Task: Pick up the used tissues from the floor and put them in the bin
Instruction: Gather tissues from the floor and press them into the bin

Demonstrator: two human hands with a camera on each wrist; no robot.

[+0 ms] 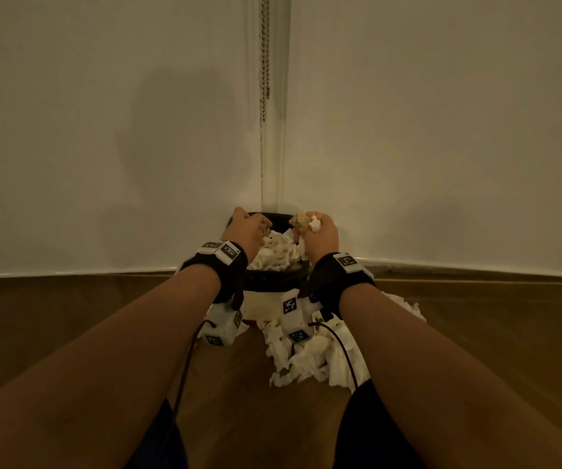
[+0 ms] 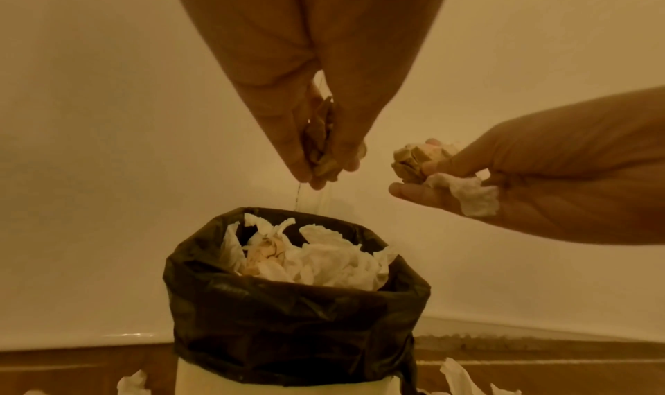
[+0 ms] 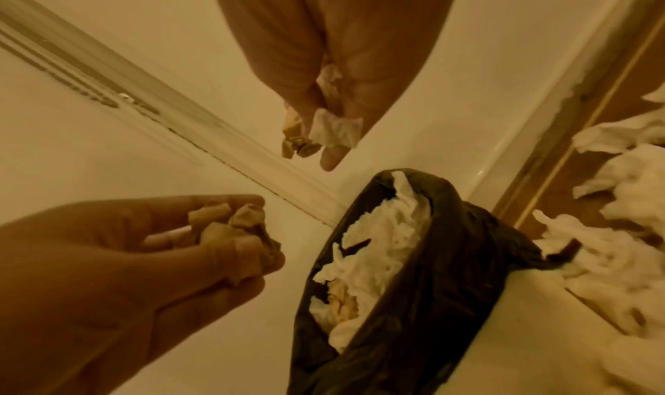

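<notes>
A white bin [image 1: 262, 304] lined with a black bag [image 2: 287, 324] stands in the room's corner, heaped with white tissues [image 2: 334, 261]. Above its rim my left hand [image 1: 250, 228] grips a crumpled brownish tissue [image 2: 322, 145] between curled fingers. My right hand [image 1: 313, 231] holds a brownish wad [image 2: 417, 159] and a white tissue [image 2: 471, 193] over the bin's right side. The same brown wad [image 3: 298, 142] and white tissue [image 3: 336, 131] show in the right wrist view. More white tissues [image 1: 310, 360] lie on the wooden floor in front of the bin.
Two white walls meet behind the bin, with a beaded blind chain [image 1: 265, 55] hanging in the corner. A white skirting board [image 1: 69, 270] runs along the wooden floor [image 1: 69, 316]. Loose tissues [image 3: 619, 230] spread to the bin's right.
</notes>
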